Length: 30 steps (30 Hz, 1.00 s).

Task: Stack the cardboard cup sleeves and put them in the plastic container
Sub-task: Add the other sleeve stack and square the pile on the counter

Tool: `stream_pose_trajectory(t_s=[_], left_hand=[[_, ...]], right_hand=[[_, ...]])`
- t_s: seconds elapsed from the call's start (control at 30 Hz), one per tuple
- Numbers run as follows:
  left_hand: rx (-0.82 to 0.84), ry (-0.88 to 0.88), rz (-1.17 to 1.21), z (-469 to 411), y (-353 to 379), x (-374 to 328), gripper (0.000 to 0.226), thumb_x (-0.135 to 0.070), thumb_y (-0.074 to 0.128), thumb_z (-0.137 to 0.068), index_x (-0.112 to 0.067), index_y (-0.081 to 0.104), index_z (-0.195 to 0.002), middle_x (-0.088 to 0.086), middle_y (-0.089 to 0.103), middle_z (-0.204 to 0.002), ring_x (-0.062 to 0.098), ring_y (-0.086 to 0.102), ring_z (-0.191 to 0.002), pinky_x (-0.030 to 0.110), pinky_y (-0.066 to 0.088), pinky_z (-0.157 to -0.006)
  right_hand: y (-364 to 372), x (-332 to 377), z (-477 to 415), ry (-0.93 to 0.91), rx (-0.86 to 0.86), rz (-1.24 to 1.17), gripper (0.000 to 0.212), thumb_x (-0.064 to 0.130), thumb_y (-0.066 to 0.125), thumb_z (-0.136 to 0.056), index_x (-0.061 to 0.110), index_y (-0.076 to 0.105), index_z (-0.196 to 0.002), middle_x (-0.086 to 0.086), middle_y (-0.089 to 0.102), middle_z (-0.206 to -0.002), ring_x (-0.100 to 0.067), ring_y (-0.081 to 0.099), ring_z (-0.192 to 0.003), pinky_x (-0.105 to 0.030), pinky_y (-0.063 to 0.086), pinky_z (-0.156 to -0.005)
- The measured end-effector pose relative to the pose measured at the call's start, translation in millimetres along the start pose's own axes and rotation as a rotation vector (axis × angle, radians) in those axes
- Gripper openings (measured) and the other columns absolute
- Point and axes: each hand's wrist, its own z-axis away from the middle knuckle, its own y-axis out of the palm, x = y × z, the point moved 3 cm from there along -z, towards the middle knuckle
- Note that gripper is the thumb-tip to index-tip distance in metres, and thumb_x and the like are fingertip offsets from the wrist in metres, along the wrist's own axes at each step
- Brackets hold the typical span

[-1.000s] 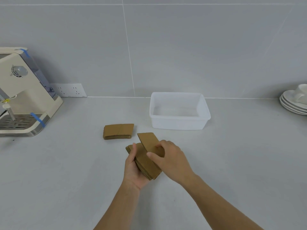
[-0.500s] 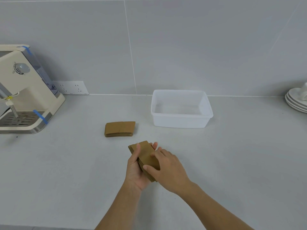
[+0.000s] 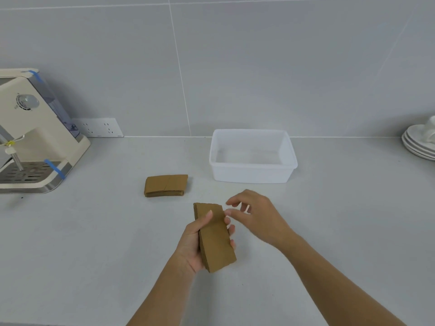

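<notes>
My left hand (image 3: 191, 245) grips a stack of flat brown cardboard cup sleeves (image 3: 215, 236), thumb across its top face and fingertips curled round the right edge. Just right of the stack hovers my right hand (image 3: 256, 217), fingers apart and holding nothing. A second small pile of sleeves (image 3: 166, 185) lies flat on the counter to the left and farther back. The white plastic container (image 3: 253, 176) stands behind my hands near the wall, with nothing inside it.
A cream coffee machine (image 3: 30, 137) with blue tape occupies the counter's left side. A wall socket (image 3: 98, 127) sits low on the tiled wall. Stacked white saucers (image 3: 419, 144) with a cup stand at the far right edge.
My right hand pressed a sleeve onto the held stack, then let go and pulled away to the right. The stack now looks squared in my left hand.
</notes>
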Motion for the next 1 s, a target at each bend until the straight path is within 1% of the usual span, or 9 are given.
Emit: stream_pose_trajectory(t_s=[0.1, 0.2, 0.33, 0.5, 0.67, 0.77, 0.87, 0.93, 1.0], left_hand=[[0.116, -0.048, -0.083, 1.2, 6.7, 5.0, 0.054, -0.026, 0.086, -0.053, -0.007, 0.065, -0.099, 0.009, 0.063, -0.084, 0.024, 0.061, -0.075, 0.037, 0.050, -0.065], [0.208, -0.100, -0.169, 3.1, 12.7, 9.2, 0.052, -0.026, 0.085, -0.055, -0.007, 0.064, -0.098, 0.010, 0.063, -0.085, 0.023, 0.060, -0.073, 0.037, 0.051, -0.066], [0.297, -0.173, -0.292, 1.7, 17.7, 14.1, 0.052, -0.028, 0.083, -0.057, -0.008, 0.063, -0.100, 0.008, 0.064, -0.086, 0.022, 0.061, -0.074, 0.036, 0.052, -0.067], [0.321, -0.234, -0.352, -2.7, 19.8, 22.0, 0.058, -0.036, 0.083, -0.058, -0.008, 0.063, -0.104, 0.008, 0.065, -0.088, 0.021, 0.062, -0.078, 0.035, 0.051, -0.067], [0.242, -0.203, -0.355, -5.8, 18.9, 20.6, 0.069, -0.048, 0.081, -0.057, -0.008, 0.064, -0.111, 0.012, 0.066, -0.098, 0.023, 0.063, -0.081, 0.039, 0.053, -0.071], [0.154, -0.140, -0.359, -5.5, 20.4, 11.9, 0.075, -0.058, 0.074, -0.060, -0.007, 0.065, -0.114, 0.016, 0.067, -0.104, 0.027, 0.064, -0.087, 0.044, 0.052, -0.079], [0.032, -0.052, -0.364, -4.1, 14.3, 0.1, 0.074, -0.061, 0.063, -0.064, -0.008, 0.066, -0.115, 0.015, 0.067, -0.104, 0.029, 0.063, -0.090, 0.045, 0.046, -0.090], [0.015, 0.018, -0.305, -0.9, 9.1, -5.9, 0.076, -0.059, 0.065, -0.064, -0.007, 0.063, -0.120, 0.015, 0.065, -0.110, 0.029, 0.062, -0.095, 0.042, 0.045, -0.090], [0.009, 0.108, -0.214, 2.4, 3.2, -10.1, 0.084, -0.055, 0.076, -0.059, -0.003, 0.059, -0.123, 0.017, 0.062, -0.119, 0.030, 0.060, -0.105, 0.039, 0.049, -0.088]], right_hand=[[-10.4, -6.4, -8.3, 0.022, 0.072, -0.107, 0.023, 0.028, 0.065, -0.084, 0.025, 0.066, -0.106, 0.010, 0.061, -0.104, -0.002, 0.054, -0.092, -0.012, 0.037, -0.073], [-14.9, -6.7, -11.9, 0.018, 0.227, -0.145, 0.032, 0.026, 0.068, -0.082, 0.023, 0.064, -0.113, 0.011, 0.063, -0.107, 0.001, 0.054, -0.098, -0.013, 0.037, -0.076], [-14.8, -8.4, -9.6, 0.037, 0.407, -0.221, 0.031, 0.018, 0.071, -0.080, 0.014, 0.066, -0.110, 0.012, 0.063, -0.095, 0.003, 0.058, -0.086, -0.013, 0.042, -0.075], [-17.0, -16.2, -7.9, 0.078, 0.463, -0.312, 0.015, 0.010, 0.072, -0.078, 0.009, 0.067, -0.092, 0.001, 0.065, -0.080, -0.002, 0.059, -0.068, -0.011, 0.045, -0.064], [-19.5, -21.6, -7.6, 0.070, 0.443, -0.345, 0.011, 0.003, 0.068, -0.079, 0.013, 0.062, -0.079, -0.004, 0.062, -0.076, -0.012, 0.056, -0.066, -0.019, 0.047, -0.061], [-25.1, -22.3, -9.7, 0.055, 0.383, -0.352, 0.013, 0.003, 0.068, -0.079, 0.015, 0.063, -0.077, -0.002, 0.063, -0.077, -0.009, 0.058, -0.070, -0.019, 0.048, -0.069], [-31.3, -22.0, -13.4, 0.061, 0.304, -0.402, 0.013, 0.001, 0.068, -0.079, 0.012, 0.063, -0.078, -0.001, 0.063, -0.075, -0.005, 0.059, -0.065, -0.016, 0.049, -0.068], [-36.6, -24.0, -16.4, 0.075, 0.223, -0.449, 0.013, -0.002, 0.067, -0.079, 0.010, 0.063, -0.078, -0.001, 0.064, -0.074, -0.006, 0.061, -0.065, -0.015, 0.050, -0.067], [-41.1, -27.3, -19.4, 0.093, 0.144, -0.511, 0.012, -0.003, 0.067, -0.079, 0.009, 0.063, -0.079, -0.003, 0.066, -0.076, -0.014, 0.062, -0.070, -0.020, 0.050, -0.072]])
